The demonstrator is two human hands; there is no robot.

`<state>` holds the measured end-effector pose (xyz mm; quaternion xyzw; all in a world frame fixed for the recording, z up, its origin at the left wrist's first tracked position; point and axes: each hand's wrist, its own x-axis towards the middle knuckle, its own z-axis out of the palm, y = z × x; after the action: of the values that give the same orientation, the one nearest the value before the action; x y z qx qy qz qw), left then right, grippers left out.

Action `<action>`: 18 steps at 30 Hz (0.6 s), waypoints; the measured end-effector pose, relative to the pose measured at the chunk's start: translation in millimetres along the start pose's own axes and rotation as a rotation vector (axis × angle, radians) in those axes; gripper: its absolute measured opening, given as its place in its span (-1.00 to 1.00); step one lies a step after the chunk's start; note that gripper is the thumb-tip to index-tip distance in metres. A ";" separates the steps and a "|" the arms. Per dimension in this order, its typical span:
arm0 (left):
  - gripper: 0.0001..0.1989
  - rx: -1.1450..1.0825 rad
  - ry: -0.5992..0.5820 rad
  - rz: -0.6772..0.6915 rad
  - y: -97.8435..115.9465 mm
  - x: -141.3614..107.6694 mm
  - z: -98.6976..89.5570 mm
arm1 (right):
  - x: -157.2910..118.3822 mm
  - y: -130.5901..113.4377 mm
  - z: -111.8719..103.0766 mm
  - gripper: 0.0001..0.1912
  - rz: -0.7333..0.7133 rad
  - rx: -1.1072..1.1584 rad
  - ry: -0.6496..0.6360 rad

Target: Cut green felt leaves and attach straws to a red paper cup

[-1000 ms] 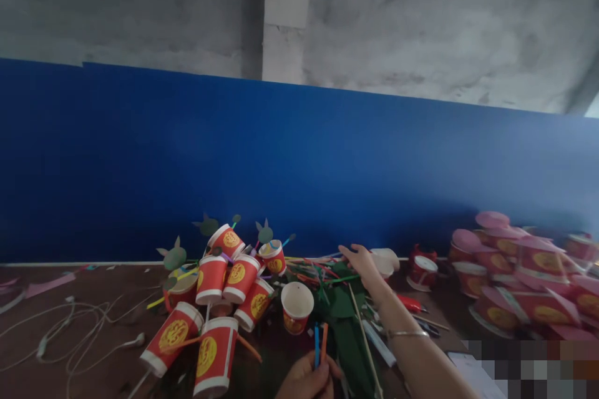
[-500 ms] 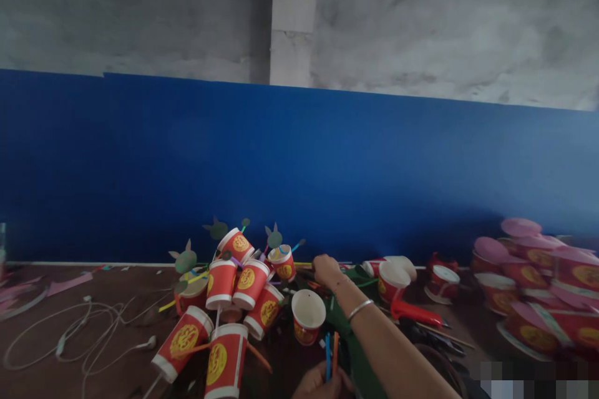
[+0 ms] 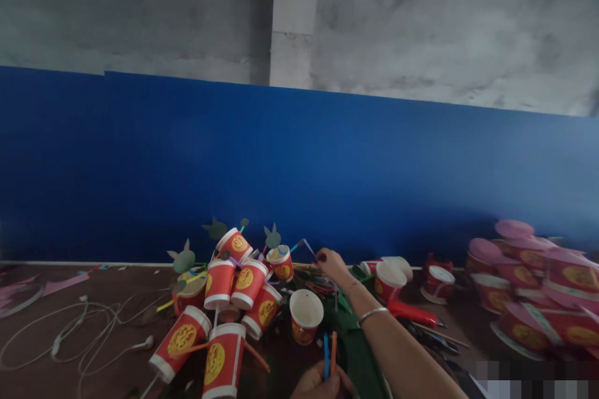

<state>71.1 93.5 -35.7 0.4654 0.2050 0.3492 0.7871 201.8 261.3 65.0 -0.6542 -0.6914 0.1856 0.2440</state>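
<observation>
My left hand [image 3: 317, 384] is closed at the bottom edge, pinching a blue strip [image 3: 326, 355] and an orange strip [image 3: 334, 352] that stick up between the fingers. Farther off, my right hand [image 3: 333, 265], a bangle on its wrist, pinches a thin pale purple strip [image 3: 309, 249] that points up and left. Loose coloured strips [image 3: 318, 287] lie under and around that hand. Between the two hands stands a red and white paper cup [image 3: 307, 315], its open mouth up. Dark green paper [image 3: 358, 349] lies below my right forearm.
Left of my hands is a pile of red paper cups [image 3: 250, 283] with strips and green rabbit-head cutouts. White earphones [image 3: 58, 346] lie at far left. A red-handled tool [image 3: 414, 312] rests to the right, near pink-topped cups [image 3: 528, 274]. A blue panel [image 3: 299, 168] rises behind.
My right hand has lifted slightly off the strips, and a pale purple strip now shows in its fingers. My left hand stays put with its strips.
</observation>
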 end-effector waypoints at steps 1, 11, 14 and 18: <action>-0.45 0.008 0.006 0.001 0.6 0.1 -0.4 | 1.6 -1.4 -3.5 -0.71 0.008 0.079 0.027; -0.48 -0.221 0.086 0.001 26.6 -15.2 16.7 | -45.9 -36.9 -51.2 -0.71 -0.072 0.737 0.155; -0.53 -0.309 0.099 -0.011 36.0 -21.7 21.6 | -99.6 -45.1 -50.4 -0.78 -0.120 0.769 0.095; -0.59 -0.350 0.108 0.058 31.0 -18.1 16.1 | -167.5 -52.3 -33.8 -0.85 -0.568 0.333 0.200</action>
<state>58.2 80.7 -0.9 0.3074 0.1696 0.4267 0.8335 183.1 88.6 106.7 -0.4015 -0.7790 0.1556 0.4558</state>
